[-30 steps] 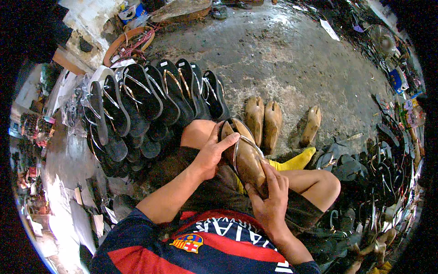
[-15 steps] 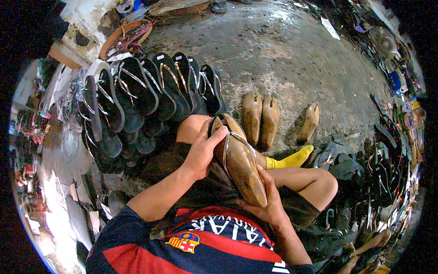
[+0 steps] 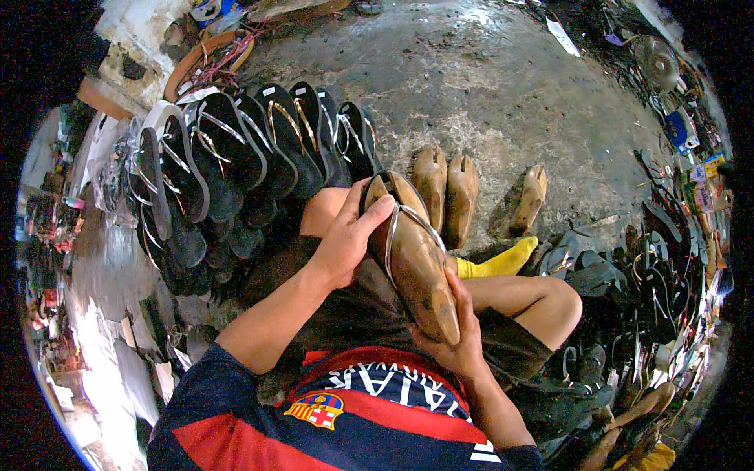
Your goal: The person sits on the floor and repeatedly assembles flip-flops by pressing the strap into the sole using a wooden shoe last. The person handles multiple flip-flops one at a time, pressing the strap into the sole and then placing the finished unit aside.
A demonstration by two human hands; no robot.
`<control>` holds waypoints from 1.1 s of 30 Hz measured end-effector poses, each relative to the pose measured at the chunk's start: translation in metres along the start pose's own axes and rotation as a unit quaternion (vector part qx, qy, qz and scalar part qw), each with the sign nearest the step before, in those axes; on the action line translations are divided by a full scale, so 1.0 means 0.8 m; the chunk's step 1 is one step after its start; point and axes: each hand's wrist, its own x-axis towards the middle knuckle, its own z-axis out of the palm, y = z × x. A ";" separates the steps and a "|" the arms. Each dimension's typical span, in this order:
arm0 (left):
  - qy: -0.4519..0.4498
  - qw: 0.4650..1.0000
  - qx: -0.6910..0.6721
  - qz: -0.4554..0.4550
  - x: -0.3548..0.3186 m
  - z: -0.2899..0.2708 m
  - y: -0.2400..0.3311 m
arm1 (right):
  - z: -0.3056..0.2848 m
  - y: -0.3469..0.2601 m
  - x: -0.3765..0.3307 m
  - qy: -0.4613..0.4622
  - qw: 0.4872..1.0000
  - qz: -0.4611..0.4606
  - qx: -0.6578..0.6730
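Wooden last: you hold a wooden shoe last [image 3: 415,263] over your lap, toe pointing away from you, heel end toward your chest, with a silvery strap [image 3: 408,222] stretched across its upper part
Left hand: your left hand [image 3: 348,239] is closed against the far left side of the last, fingers curled over its edge next to the strap; the thumb side is hidden behind the wood
Right hand: your right hand [image 3: 458,334] cups the heel end from beneath and grips it; only the finger edges and the wrist show, the palm is covered by the last
Sole under the last: a dark edge shows along the left of the last, but you cannot tell whether a sole sits there
Sandals: a row of dark sandals [image 3: 259,149] with pale straps lies overlapping on the floor to your left; the lower ones sink into shadow
Spare lasts: three more wooden lasts [image 3: 448,184] stand on the concrete floor [image 3: 510,94] beyond your knees, two side by side and one apart to the right
Legs: your knee [image 3: 550,298] and a yellow sock [image 3: 503,263] show, the foot partly hidden behind the held last
Right rim: heaps of dark soles and straps [image 3: 652,259] blur toward the edge, too warped to sort out
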 end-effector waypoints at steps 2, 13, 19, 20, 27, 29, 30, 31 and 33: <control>0.008 1.000 0.005 0.023 0.000 0.001 -0.001 | 0.001 0.000 0.002 0.007 1.000 -0.012 0.006; 0.050 0.996 0.033 0.063 0.010 -0.004 -0.005 | 0.000 -0.002 0.014 -0.002 1.000 0.017 0.013; 0.048 0.995 0.034 0.079 0.010 0.001 -0.007 | 0.000 -0.004 0.014 0.012 1.000 0.004 0.023; 0.045 0.996 0.034 0.075 0.011 0.002 -0.006 | 0.000 -0.004 0.015 0.013 1.000 0.006 0.028; -0.034 0.986 -0.149 -0.069 0.002 0.014 -0.008 | -0.009 0.003 0.032 0.024 0.999 -0.022 0.012; -0.019 0.984 -0.148 -0.099 -0.005 0.018 -0.019 | -0.010 0.004 0.036 0.031 0.999 -0.013 0.035; -0.023 0.990 -0.124 -0.068 -0.009 0.020 -0.025 | -0.009 0.005 0.037 0.025 0.998 0.014 0.052; -0.021 0.988 -0.130 -0.081 -0.010 0.018 -0.029 | -0.009 0.006 0.038 0.024 0.999 0.010 0.044; -0.034 0.985 -0.132 -0.102 -0.011 0.016 -0.037 | -0.008 0.008 0.039 0.027 0.999 0.007 0.030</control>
